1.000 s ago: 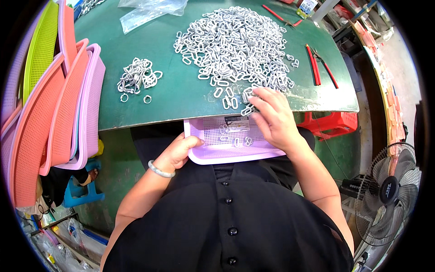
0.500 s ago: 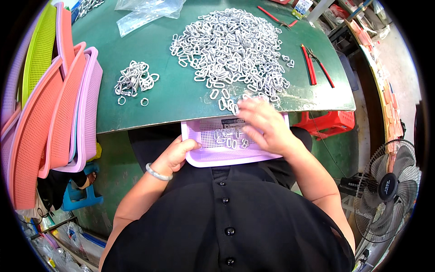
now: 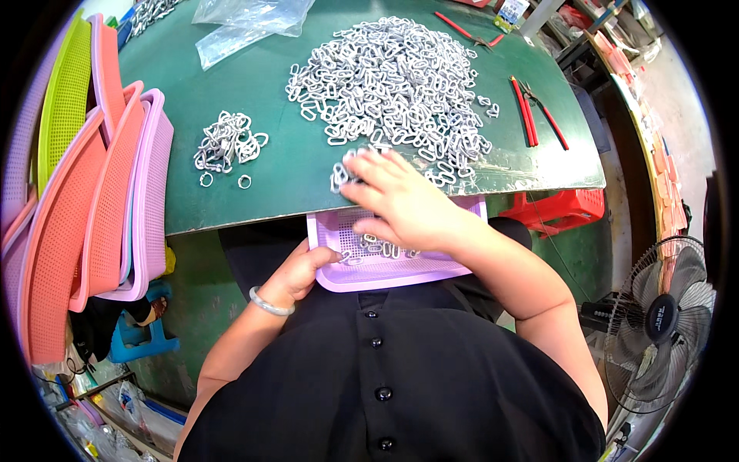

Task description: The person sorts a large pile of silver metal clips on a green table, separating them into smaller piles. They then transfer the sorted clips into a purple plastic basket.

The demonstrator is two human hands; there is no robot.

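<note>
A lilac perforated plastic basket (image 3: pixel 385 283) sits on my lap, its far side under the table edge. My left hand (image 3: pixel 296 271) grips its left end, thumb over the rim. Several pale grey oval chain links (image 3: pixel 391 249) lie inside. My right hand (image 3: pixel 408 199) reaches over the basket to the table edge, palm down and fingers stretched out on the tabletop. Some loose links (image 3: pixel 339 179) lie at its fingertips, partly hidden by them. Just beyond is a big heap of the same links (image 3: pixel 392 81).
A smaller clump of joined links (image 3: pixel 229 142) lies left on the green table (image 3: pixel 269 185), near two small rings. Red-handled pliers (image 3: pixel 543 115) lie right, more pliers (image 3: pixel 473 31) farther back. Stacked baskets (image 3: pixel 85 223) stand left; a fan (image 3: pixel 660 317) is at right.
My right hand has swept left along the table edge, shifting links with it. The links in the basket lie differently, one now near my left thumb. My left hand keeps its hold.
</note>
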